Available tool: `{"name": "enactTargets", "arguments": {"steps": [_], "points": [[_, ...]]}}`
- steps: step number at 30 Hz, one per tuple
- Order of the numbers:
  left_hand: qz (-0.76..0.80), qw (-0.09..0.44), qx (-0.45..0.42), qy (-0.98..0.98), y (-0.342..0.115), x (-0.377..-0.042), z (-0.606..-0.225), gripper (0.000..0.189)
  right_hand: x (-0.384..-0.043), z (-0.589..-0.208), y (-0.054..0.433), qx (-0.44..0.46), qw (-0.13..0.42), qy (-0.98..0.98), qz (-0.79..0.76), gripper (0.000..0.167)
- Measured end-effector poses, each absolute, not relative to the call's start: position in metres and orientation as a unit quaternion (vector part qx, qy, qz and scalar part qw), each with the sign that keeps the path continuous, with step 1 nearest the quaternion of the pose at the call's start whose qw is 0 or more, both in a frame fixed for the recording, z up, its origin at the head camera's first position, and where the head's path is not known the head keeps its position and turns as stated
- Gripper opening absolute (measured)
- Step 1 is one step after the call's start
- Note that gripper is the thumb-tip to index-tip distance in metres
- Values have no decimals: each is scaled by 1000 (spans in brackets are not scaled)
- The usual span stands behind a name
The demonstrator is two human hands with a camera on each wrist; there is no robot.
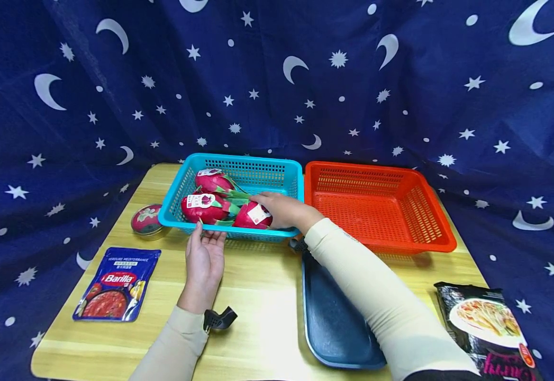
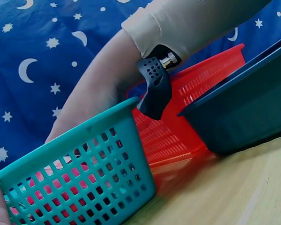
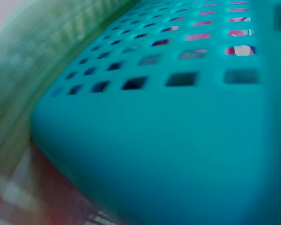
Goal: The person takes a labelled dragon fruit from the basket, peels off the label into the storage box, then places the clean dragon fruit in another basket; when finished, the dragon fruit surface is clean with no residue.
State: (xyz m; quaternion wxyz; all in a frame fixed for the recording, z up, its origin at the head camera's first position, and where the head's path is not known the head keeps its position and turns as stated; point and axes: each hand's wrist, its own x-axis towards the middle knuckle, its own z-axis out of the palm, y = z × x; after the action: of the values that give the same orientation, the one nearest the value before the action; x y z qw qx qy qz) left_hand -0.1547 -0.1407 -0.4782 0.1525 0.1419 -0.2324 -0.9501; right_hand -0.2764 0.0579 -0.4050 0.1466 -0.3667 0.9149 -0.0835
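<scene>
A turquoise basket [image 1: 277,233] stands at the back of the table with three pink dragon fruits in it, each bearing a white label. Reaching over its right side, my right hand [image 1: 283,210] holds the front right dragon fruit [image 1: 250,216]; part of the fingers is hidden. One dragon fruit [image 1: 205,209] lies at the front left and another [image 1: 212,182] behind it. My left hand [image 1: 205,259] touches the basket's near wall, thumb up at the rim and fingers low against it. The right wrist view mostly shows the basket wall [image 3: 154,126], blurred.
A red basket [image 1: 381,246] adjoins on the right. In front is a dark blue tray [image 1: 338,317], partly under my right forearm. A round tin [image 1: 147,219] and a Barilla sauce pouch [image 1: 117,286] lie left; a black noodle packet [image 1: 486,323] lies right.
</scene>
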Motion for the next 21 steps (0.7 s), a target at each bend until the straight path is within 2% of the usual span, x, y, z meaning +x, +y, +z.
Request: {"name": "enactTargets", "arguments": {"steps": [7,21], "points": [[-950,153,141,-233,-140,-154,-477,25,-279,-414,59,-359,108,916,-143,87],[-946,151,142,-248,-141,-154,-478,27,-270,-402,63,-327,35,890,-315,92]]}}
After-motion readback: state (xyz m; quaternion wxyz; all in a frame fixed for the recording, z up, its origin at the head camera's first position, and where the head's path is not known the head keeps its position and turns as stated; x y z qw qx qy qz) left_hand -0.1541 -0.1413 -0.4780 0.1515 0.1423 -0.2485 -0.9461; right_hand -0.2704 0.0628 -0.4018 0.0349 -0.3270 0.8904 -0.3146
